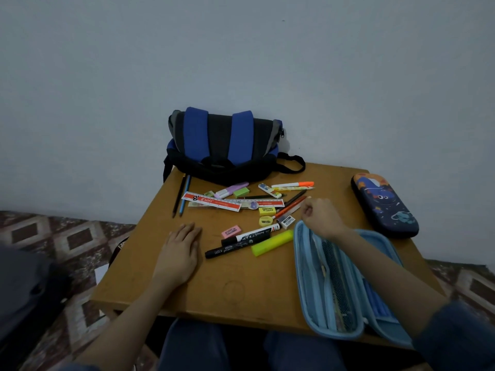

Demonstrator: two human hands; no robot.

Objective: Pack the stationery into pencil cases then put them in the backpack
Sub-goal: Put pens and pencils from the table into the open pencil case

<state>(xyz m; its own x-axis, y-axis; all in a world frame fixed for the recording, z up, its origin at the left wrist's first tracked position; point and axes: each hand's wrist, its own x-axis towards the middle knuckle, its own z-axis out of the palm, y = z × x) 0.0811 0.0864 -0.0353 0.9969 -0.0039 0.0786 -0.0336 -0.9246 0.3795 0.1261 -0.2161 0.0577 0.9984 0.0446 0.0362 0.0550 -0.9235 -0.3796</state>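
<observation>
Light-blue pencil case [308, 277] nearest, lying open at right front corner of table [214, 285], mesh pocket showing. Looks like soft fabric, likely to flop; best held by rim. Right hand [321, 218] over its far end, fingers curled; cannot tell whether it pinches anything. Left hand [179, 250] flat on table, holding nothing. Stationery loose mid-table: yellow highlighter [272, 242], black markers [235, 247], rulers [211, 201], pink eraser [230, 231], pencils [180, 195]. All probably light, stiff. Round barrels may roll, so pinch mid-barrel; lift rulers by edge. Dark pencil case [384, 206] closed at right; backpack [222, 145] at back by wall.
</observation>
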